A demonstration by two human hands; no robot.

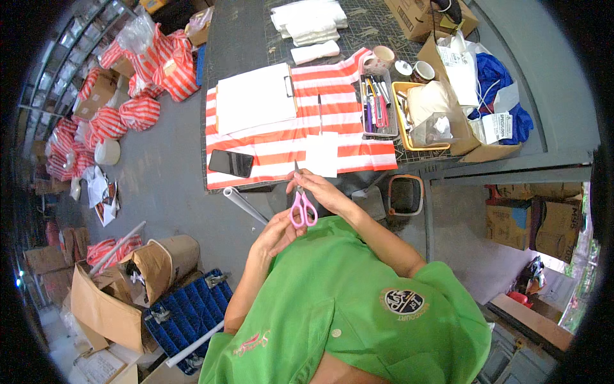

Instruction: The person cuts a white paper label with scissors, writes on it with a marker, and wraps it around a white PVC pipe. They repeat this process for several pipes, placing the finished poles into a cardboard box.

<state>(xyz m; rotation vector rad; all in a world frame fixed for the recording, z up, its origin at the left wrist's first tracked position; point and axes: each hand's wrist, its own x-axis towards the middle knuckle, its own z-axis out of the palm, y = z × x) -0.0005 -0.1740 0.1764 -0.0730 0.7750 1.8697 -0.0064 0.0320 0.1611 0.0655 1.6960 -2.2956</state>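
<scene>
A pair of scissors with pink handles is held in front of my body, blades pointing away toward the table. My right hand closes on it around the blades just above the loops. At the loops, my left hand has its fingers curled against the handle from the left. Just beyond the blade tip, a small white paper lies on a red-and-white striped sheet covering the table's near part. A black phone rests on the stripes to the left, and a pen lies above the paper.
Behind the phone lies a clipboard with white paper. A bin of markers and a yellow basket stand at the right. Folded white bags lie at the back. A blue crate and cartons occupy the floor at left.
</scene>
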